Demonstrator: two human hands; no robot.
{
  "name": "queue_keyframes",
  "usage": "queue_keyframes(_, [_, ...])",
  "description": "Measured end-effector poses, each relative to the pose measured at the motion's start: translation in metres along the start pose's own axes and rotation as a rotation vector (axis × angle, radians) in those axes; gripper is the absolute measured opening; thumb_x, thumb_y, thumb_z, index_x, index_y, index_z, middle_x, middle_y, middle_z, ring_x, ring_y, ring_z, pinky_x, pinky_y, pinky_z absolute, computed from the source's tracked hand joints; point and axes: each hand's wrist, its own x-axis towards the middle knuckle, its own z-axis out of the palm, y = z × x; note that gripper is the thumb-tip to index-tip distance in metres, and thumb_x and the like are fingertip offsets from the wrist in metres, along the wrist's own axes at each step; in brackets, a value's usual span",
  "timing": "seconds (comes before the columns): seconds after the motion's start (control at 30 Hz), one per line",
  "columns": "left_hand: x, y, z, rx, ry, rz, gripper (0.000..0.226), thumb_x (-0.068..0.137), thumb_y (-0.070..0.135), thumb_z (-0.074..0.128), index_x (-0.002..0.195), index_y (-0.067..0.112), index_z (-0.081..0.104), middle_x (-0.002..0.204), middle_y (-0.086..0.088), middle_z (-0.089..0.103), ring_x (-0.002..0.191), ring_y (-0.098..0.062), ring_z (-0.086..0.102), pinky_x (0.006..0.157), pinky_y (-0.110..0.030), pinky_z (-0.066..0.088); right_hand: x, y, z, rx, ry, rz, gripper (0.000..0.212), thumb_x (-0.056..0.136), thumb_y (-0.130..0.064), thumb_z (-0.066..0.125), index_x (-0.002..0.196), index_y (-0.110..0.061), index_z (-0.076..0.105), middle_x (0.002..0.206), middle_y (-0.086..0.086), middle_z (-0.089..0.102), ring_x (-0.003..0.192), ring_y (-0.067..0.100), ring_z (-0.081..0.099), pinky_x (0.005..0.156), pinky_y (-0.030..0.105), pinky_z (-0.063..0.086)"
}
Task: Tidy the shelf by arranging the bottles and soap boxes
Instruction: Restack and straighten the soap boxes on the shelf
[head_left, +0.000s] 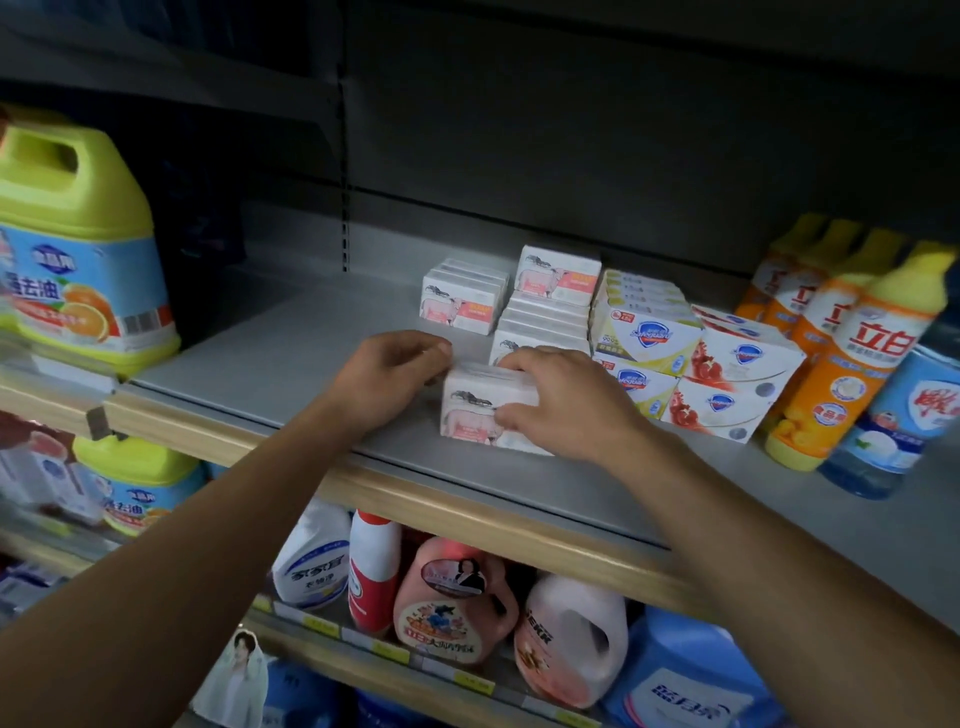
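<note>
A white soap box with a pink animal print (470, 408) stands near the front of the grey shelf (291, 353). My right hand (561, 402) grips its top and right side, fingers curled over it. My left hand (389, 376) touches the box's left edge with curled fingers. Behind it stand more of the same white-pink boxes (460, 301), some stacked (558, 273). To the right sit stacks of white boxes with a blue shield logo (644, 322) and red-patterned ones (737, 364). Orange bottles with yellow caps (841, 353) line the right end.
A large yellow-green jug (78, 249) stands at the shelf's left end. A blue bottle (893, 421) sits at the far right front. The lower shelf holds pink, white and blue detergent bottles (452, 597). A wooden front rail (415, 499) edges the shelf.
</note>
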Motion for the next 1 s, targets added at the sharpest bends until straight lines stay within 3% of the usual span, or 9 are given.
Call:
queue_keyframes(0.07, [0.016,-0.005,-0.011,0.169,0.038,0.028,0.013,0.092,0.032,0.063,0.099,0.025,0.071,0.097,0.007,0.073,0.097,-0.014,0.068,0.084,-0.026,0.049,0.008,0.002,-0.012,0.018,0.047,0.001,0.05,0.08,-0.039,0.072,0.127,-0.026,0.057,0.124,-0.003,0.061,0.114,0.021,0.055,0.094,0.037,0.046])
queue_keyframes(0.23, [0.049,-0.021,-0.025,0.746,-0.042,-0.015,0.048,0.09,0.05,0.058,0.129,0.022,0.06,0.133,-0.003,0.061,0.124,-0.025,0.054,0.104,-0.029,0.038,0.055,0.022,-0.053,0.06,0.229,0.078,0.047,0.074,-0.04,0.076,0.118,-0.029,0.063,0.114,-0.002,0.066,0.106,0.023,0.058,0.087,0.034,0.048])
queue_keyframes(0.33, [0.061,-0.034,-0.022,0.91,-0.134,-0.011,0.067,0.082,0.068,0.045,0.133,0.026,0.056,0.14,-0.001,0.054,0.131,-0.025,0.047,0.109,-0.036,0.038,0.094,0.038,-0.071,-0.012,0.271,0.076,0.046,0.075,-0.036,0.079,0.118,-0.029,0.065,0.114,0.0,0.059,0.112,0.021,0.052,0.092,0.027,0.038])
queue_keyframes(0.4, [0.066,-0.045,-0.019,1.019,-0.14,-0.011,0.067,0.083,0.073,0.038,0.133,0.031,0.054,0.143,0.004,0.051,0.134,-0.022,0.043,0.112,-0.039,0.033,0.122,0.048,-0.074,-0.024,0.263,0.131,0.046,0.075,-0.035,0.08,0.118,-0.031,0.065,0.113,-0.002,0.062,0.111,0.02,0.055,0.094,0.032,0.045])
queue_keyframes(0.6, [0.071,-0.06,-0.019,1.03,-0.086,0.052,0.075,0.071,0.078,0.025,0.122,0.033,0.058,0.133,0.01,0.057,0.128,-0.019,0.047,0.107,-0.039,0.034,0.178,0.078,-0.05,-0.228,0.123,0.263,0.046,0.081,-0.037,0.07,0.125,-0.034,0.059,0.112,-0.001,0.064,0.106,0.023,0.059,0.077,0.03,0.045])
queue_keyframes(0.73, [0.072,-0.061,-0.018,1.021,-0.067,0.053,0.072,0.071,0.076,0.028,0.124,0.035,0.057,0.135,0.011,0.056,0.129,-0.019,0.045,0.107,-0.04,0.031,0.19,0.091,-0.034,-0.332,0.029,0.303,0.029,0.082,-0.032,0.066,0.11,-0.032,0.06,0.1,-0.001,0.063,0.091,0.023,0.056,0.072,0.031,0.043])
queue_keyframes(1.0, [0.07,-0.06,-0.019,1.004,-0.066,0.047,0.059,0.083,0.07,0.043,0.13,0.038,0.053,0.14,0.012,0.052,0.133,-0.019,0.041,0.11,-0.039,0.028,0.188,0.094,-0.034,-0.421,0.023,0.302,0.022,0.084,-0.027,0.068,0.104,-0.024,0.062,0.094,0.002,0.064,0.09,0.026,0.061,0.072,0.033,0.048])
